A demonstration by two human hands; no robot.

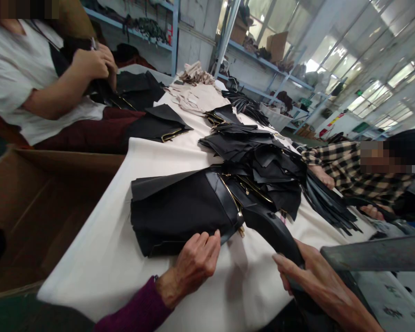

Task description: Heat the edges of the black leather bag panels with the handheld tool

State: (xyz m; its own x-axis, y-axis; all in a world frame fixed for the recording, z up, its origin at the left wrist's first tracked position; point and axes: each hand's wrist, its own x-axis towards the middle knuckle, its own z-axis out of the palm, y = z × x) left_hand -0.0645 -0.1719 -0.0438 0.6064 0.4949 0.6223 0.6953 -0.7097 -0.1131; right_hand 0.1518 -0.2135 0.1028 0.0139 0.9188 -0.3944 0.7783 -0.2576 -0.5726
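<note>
A black fabric piece (180, 207) with a gold zipper along its right end lies on the white-covered table. My left hand (197, 263) has its fingers closed on the near edge of this piece. In my right hand (307, 272) is a curved black hand-held tool (271, 228), its fingers wrapped round the handle. The tool's narrow tip meets the zipper end of the piece, close to a hanging gold zipper pull (241, 230). Just beyond lies a heap of similar black zippered pieces (276, 161).
An open cardboard box (55, 157) stands left of the white table cover (100, 240). Two co-workers sit by the table, one at left (17, 92), one in checks (346, 161). Dark strips (328, 203) lie at right, beige pieces (190, 94) farther back. A metal bar (376, 253) juts in.
</note>
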